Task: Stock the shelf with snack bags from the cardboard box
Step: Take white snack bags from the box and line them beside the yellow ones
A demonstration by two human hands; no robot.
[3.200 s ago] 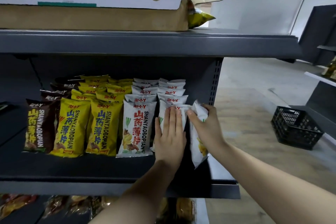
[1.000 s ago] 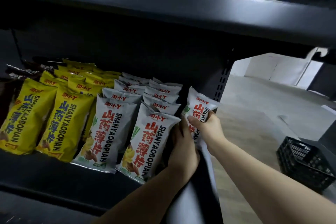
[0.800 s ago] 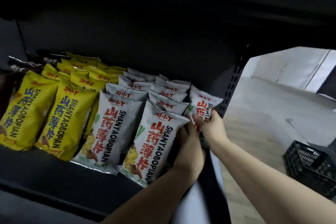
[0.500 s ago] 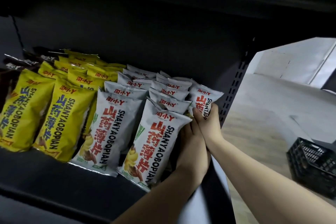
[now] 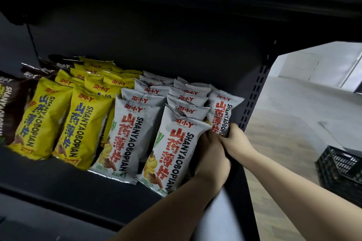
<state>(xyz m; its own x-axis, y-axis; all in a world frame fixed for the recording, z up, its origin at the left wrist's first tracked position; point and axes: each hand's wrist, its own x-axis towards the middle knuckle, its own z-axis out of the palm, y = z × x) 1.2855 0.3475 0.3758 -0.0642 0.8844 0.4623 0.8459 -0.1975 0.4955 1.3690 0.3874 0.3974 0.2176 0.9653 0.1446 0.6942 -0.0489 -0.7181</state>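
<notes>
Snack bags (image 5: 125, 135): glossy crinkled foil-plastic. Shelf (image 5: 58, 180): matt dark metal. Crate (image 5: 340, 170): black plastic.

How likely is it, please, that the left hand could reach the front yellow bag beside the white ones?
Probably yes: the left hand sits by the front white bag; the yellow bag stands two rows leftward at the open shelf front, unobstructed.

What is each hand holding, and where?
The right hand grips the rightmost white snack bag by its lower end. The left hand touches the right edge of the front white bag; grip unclear.
</notes>
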